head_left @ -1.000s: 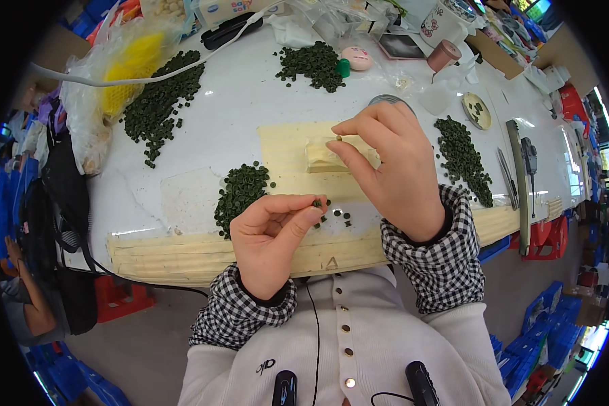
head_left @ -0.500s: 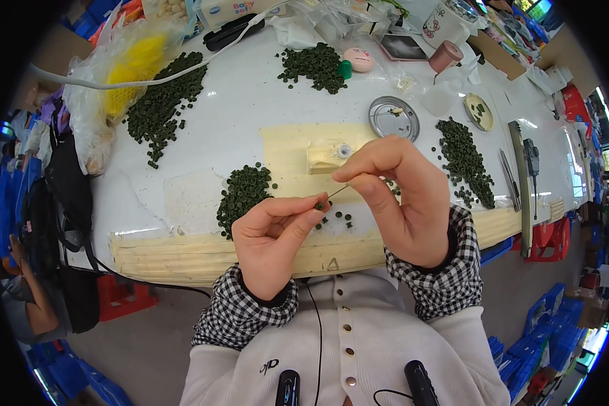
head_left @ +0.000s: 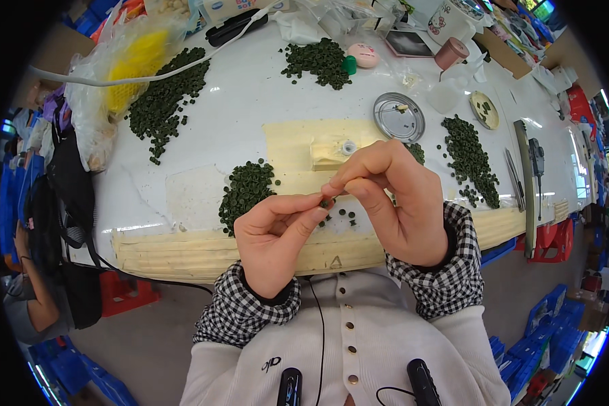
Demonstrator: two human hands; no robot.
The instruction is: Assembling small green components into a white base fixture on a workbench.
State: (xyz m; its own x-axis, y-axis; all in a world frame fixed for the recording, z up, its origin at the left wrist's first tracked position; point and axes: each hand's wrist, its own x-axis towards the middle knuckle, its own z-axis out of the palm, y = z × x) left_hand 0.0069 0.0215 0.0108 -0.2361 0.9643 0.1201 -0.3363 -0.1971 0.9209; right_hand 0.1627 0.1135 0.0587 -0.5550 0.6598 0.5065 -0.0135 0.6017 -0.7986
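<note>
Over the near edge of the table, my left hand (head_left: 274, 237) is closed in a pinch on a small dark green round piece (head_left: 326, 203). My right hand (head_left: 396, 199) is closed too, thumb and forefinger gripping a thin needle-like rod, which is mostly hidden now. The fingertips of both hands almost meet at the green piece. Beside my left hand lies a heap of similar green pieces (head_left: 243, 196). A few loose pieces (head_left: 352, 214) rest between the hands. Just beyond my right fingers stands a small clear block with a round white fitting (head_left: 347, 147), on yellowish tape.
More green heaps lie at the far left (head_left: 169, 91), far middle (head_left: 316, 62) and right (head_left: 468, 159). Beyond my right hand sit a round metal lid (head_left: 399, 116) and a small dish (head_left: 484, 110). Tweezers (head_left: 514, 177) lie at the right; a white cable (head_left: 135, 82) crosses the far left.
My right hand has come left and closer to my left fingertips, so the rod's exposed length is shorter. The left hand has barely moved. The view has shifted slightly.
</note>
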